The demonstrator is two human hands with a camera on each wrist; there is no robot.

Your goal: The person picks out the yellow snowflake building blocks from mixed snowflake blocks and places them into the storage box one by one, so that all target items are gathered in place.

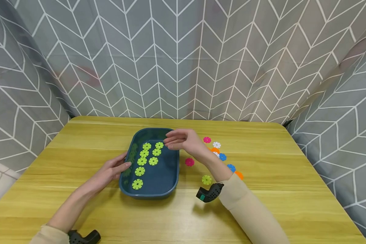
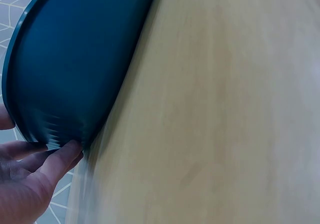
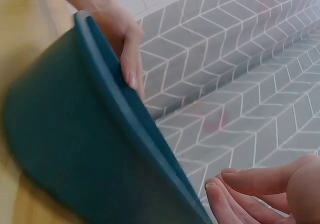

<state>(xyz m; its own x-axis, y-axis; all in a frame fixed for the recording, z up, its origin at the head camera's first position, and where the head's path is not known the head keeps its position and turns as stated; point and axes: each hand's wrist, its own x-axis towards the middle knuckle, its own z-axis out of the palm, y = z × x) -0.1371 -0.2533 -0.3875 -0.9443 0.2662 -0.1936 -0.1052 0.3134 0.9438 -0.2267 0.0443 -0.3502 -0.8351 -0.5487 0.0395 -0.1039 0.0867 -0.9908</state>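
A dark blue plastic tub (image 1: 163, 176) stands on the table, with several yellow-green notched discs (image 1: 139, 171) lying on its floor in two rough rows. My left hand (image 1: 113, 167) grips the tub's left side, thumb over the rim; in the left wrist view its fingers (image 2: 62, 161) lie against the outer wall. Over the tub's far right corner hangs my right hand (image 1: 187, 141), fingers loosely bent and pointing left. In the right wrist view, the thumb and fingertips (image 3: 217, 196) are close together above the rim, and no object shows between them.
Right of the tub lie loose discs: two pink ones (image 1: 189, 162), white (image 1: 217, 144), orange (image 1: 239, 175) and blue (image 1: 231, 168) ones, and one yellow-green disc (image 1: 206, 180). My right forearm crosses above some of them. A patterned grey curtain (image 1: 177, 67) hangs behind the wooden table (image 1: 88, 139).
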